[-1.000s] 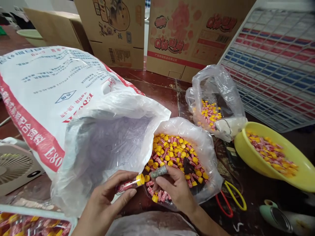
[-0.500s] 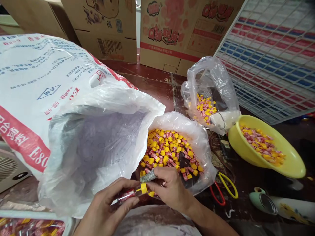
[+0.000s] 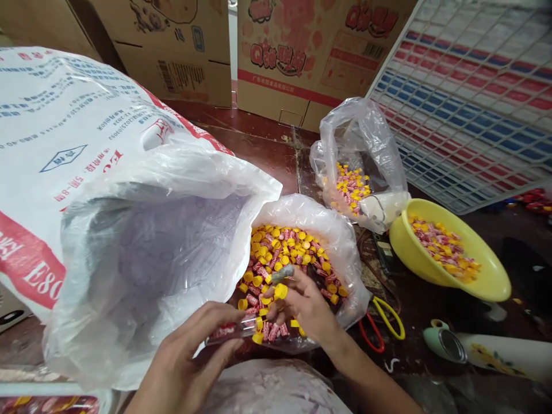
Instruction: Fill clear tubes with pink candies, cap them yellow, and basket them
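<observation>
My left hand (image 3: 190, 351) is closed round a small clear plastic bottle (image 3: 235, 329) with red and white contents, tilted with its mouth toward the right. My right hand (image 3: 302, 299) is above the pile, a yellow cap (image 3: 280, 291) at its curled fingertips. A grey wrap (image 3: 283, 273) covers one of its fingertips. Below lie many small red-and-white pieces with yellow caps (image 3: 276, 253) in an open clear plastic bag (image 3: 345, 241). To the left, a large white sack (image 3: 103, 132) gapes open, its lining showing purplish clear items (image 3: 181, 247).
Behind stands a smaller clear bag (image 3: 375, 132) of the same pieces. A yellow bowl (image 3: 495, 282) holds more. Scissors (image 3: 379, 328) with red and yellow handles and a floral tumbler (image 3: 495, 351) lie to the right. A white tray (image 3: 106, 397), cardboard boxes (image 3: 276, 86) and a white wire rack (image 3: 457, 132) surround the space.
My right hand has moved up and away from the bottle's mouth, with a yellow cap at its fingers. My left hand still holds the bottle. The view has shifted slightly.
</observation>
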Tool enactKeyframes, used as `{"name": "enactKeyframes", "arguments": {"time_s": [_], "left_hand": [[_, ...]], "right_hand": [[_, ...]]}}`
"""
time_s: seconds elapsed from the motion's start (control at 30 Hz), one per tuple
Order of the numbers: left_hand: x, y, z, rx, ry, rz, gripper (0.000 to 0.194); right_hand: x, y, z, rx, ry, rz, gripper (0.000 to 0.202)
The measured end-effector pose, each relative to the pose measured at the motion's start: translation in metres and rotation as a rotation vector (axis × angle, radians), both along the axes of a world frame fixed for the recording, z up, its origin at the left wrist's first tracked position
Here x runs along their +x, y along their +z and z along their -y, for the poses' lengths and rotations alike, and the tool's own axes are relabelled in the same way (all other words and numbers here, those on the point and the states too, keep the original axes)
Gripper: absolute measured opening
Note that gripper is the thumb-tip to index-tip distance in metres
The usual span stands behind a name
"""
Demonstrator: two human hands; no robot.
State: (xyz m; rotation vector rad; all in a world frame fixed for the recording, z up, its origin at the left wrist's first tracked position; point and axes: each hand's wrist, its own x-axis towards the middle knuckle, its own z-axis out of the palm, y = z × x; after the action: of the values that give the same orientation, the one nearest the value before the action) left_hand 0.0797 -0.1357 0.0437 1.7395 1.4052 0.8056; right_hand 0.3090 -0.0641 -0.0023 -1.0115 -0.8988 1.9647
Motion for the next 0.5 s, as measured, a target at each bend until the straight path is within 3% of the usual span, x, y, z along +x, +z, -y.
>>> {"name": "enactKeyframes", "arguments": {"time_s": [0.1,0.2,0.33,0.4,0.5], "left_hand": [[0.017,0.004,-0.013,0.192,-0.098,-0.160,0.028],[0.033,0.009,-0.027,0.344,-0.243,-0.313,0.026],[0.039,0.025,-0.041,0.477,-0.404,-0.457,0.022],[0.031,0.034,-0.040,0.457,-0.342,-0.447,0.028],[0.005,0.034,-0.028,0.329,-0.092,-0.330,0.029]], "right_hand": [[-0.008,-0.014,0.007,-0.190,0.052,-0.157,0.030],[-0.012,-0.016,0.006,-0.349,0.167,-0.291,0.037],[-0.009,-0.008,-0.002,-0.277,0.163,-0.194,0.044],[-0.005,-0.005,-0.005,-0.198,0.119,-0.132,0.040],[0.006,-0.005,-0.007,-0.153,0.144,-0.049,0.040]]}}
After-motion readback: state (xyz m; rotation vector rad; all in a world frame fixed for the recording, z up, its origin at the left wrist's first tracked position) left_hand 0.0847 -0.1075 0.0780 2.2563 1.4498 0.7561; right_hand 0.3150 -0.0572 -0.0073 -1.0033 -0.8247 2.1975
